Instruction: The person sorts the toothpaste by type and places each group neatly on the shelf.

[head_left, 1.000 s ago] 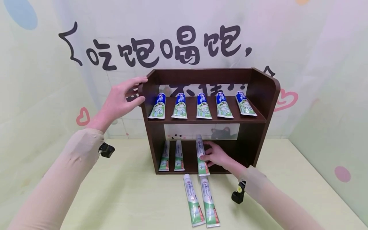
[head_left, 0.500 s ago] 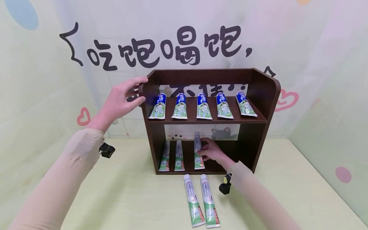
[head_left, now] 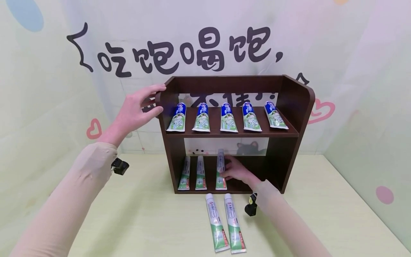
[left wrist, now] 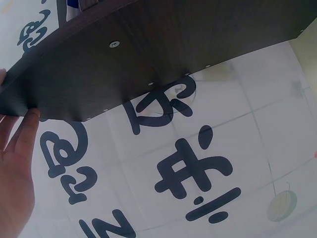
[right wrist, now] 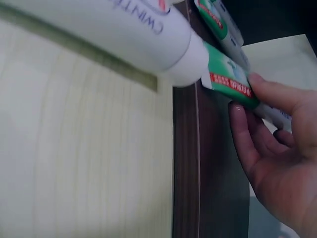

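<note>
My left hand [head_left: 133,112] holds the upper left side panel of a dark brown two-tier shelf [head_left: 229,85], its thumb against the outer face. In the left wrist view, fingers lie on both sides of the panel's edge [left wrist: 74,74]. On the lower tier, my right hand [head_left: 238,168] pinches a white and green toothpaste tube [head_left: 221,164], thumb on one side and fingers on the other. The tube's crimped end sits at the tier's front edge, cap towards the back. To its left lie two matching tubes, one tube [head_left: 200,173] nearer and another tube [head_left: 184,174] by the side wall.
Several blue and green toothpaste tubes [head_left: 228,118] lie in a row on the upper tier. Two white and green tubes, a left one [head_left: 217,225] and a right one [head_left: 234,225], lie on the pale table [head_left: 154,221] before the shelf. A printed wall [head_left: 199,18] stands behind.
My right hand has carried its tube back and slightly left, from over the shelf's front edge onto the lower tier, lowering it there. The left hand keeps its place on the panel.
</note>
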A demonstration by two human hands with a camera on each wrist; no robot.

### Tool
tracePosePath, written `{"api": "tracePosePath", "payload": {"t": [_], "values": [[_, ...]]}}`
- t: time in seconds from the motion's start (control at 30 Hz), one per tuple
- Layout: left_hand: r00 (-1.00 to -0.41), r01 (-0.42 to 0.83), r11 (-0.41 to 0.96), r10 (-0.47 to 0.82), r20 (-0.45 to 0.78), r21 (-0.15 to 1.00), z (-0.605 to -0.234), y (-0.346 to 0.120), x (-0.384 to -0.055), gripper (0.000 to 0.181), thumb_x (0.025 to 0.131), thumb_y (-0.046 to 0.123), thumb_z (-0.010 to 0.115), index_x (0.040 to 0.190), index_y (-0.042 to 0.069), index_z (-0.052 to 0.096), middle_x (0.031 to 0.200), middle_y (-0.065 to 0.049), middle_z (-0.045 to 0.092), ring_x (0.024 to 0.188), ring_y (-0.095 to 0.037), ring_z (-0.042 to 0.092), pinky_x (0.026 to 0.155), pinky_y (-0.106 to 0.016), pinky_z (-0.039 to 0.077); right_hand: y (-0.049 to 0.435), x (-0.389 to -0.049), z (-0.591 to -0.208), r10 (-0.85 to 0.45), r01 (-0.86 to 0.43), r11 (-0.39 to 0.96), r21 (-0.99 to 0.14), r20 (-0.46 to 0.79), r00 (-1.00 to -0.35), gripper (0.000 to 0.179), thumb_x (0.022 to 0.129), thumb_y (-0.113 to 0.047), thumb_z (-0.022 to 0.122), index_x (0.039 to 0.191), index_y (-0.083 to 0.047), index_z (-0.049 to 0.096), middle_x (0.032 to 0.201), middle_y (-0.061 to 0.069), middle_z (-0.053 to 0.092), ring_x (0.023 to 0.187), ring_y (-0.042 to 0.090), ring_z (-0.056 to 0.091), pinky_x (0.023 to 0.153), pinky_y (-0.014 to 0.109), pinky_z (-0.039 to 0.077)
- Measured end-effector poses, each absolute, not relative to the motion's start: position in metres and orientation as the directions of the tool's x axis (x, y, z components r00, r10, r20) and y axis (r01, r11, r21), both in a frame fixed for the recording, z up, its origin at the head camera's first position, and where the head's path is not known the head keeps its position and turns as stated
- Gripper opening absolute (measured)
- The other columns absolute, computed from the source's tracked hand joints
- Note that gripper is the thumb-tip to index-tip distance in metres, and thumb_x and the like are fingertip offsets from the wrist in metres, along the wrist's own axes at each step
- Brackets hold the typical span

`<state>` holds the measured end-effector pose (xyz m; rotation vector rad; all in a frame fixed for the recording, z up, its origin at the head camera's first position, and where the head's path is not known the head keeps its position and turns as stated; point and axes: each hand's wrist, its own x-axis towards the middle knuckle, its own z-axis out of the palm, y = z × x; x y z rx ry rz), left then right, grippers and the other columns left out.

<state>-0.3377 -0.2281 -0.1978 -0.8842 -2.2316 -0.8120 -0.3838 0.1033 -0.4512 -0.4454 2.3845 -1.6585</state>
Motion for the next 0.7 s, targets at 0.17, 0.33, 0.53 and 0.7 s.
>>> {"api": "tracePosePath", "payload": {"t": [0.17, 0.33, 0.53, 0.7], "values": [[-0.603, 0.74, 0.593, 0.376, 0.704, 0.317, -0.1977, -0.2279, -0.3379, 0.054, 0.088, 0.003, 0.07, 0.139, 0.012, 0.056, 0.143, -0.005, 0.058, 0.119, -0.023, 0.062, 0.098, -0.01, 0.051, 0.1059, -0.3841, -0.4514, -0.408, -0.188, 0.381, -0.905, 0.018, -0.913, 0.093, 0.08, 0.002, 0.075, 0.154, 0.0, 0.019, 0.114, 0.026, 0.06, 0.095, 0.024, 0.064, 0.075, 0.031, 0.059], [-0.604, 0.739, 0.595, 0.378, 0.701, 0.316, -0.1973, -0.2275, -0.3373, 0.053, 0.088, 0.003, 0.07, 0.139, 0.013, 0.056, 0.144, -0.005, 0.057, 0.121, -0.025, 0.061, 0.099, -0.012, 0.052, 0.1052, -0.3837, -0.4552, -0.403, -0.209, 0.413, -0.887, 0.028, -0.915, 0.096, 0.08, 0.001, 0.076, 0.155, 0.0, 0.018, 0.112, 0.025, 0.061, 0.096, 0.025, 0.063, 0.079, 0.031, 0.057], [-0.605, 0.738, 0.599, 0.384, 0.697, 0.31, -0.1969, -0.227, -0.3363, 0.053, 0.088, 0.003, 0.07, 0.139, 0.01, 0.056, 0.144, -0.006, 0.057, 0.122, -0.025, 0.061, 0.1, -0.016, 0.052, 0.1035, -0.3816, -0.458, -0.389, -0.211, 0.453, -0.866, 0.021, -0.921, 0.094, 0.082, -0.001, 0.076, 0.156, -0.001, 0.019, 0.107, 0.023, 0.064, 0.092, 0.023, 0.064, 0.079, 0.031, 0.056], [-0.606, 0.735, 0.605, 0.382, 0.698, 0.307, -0.1968, -0.2278, -0.3357, 0.053, 0.088, 0.003, 0.07, 0.139, 0.009, 0.056, 0.144, -0.006, 0.057, 0.122, -0.024, 0.061, 0.1, -0.014, 0.052, 0.1028, -0.38, -0.4564, -0.395, -0.211, 0.475, -0.855, 0.008, -0.919, 0.093, 0.083, -0.004, 0.076, 0.156, 0.0, 0.018, 0.109, 0.021, 0.063, 0.095, 0.023, 0.063, 0.081, 0.033, 0.057]]}}
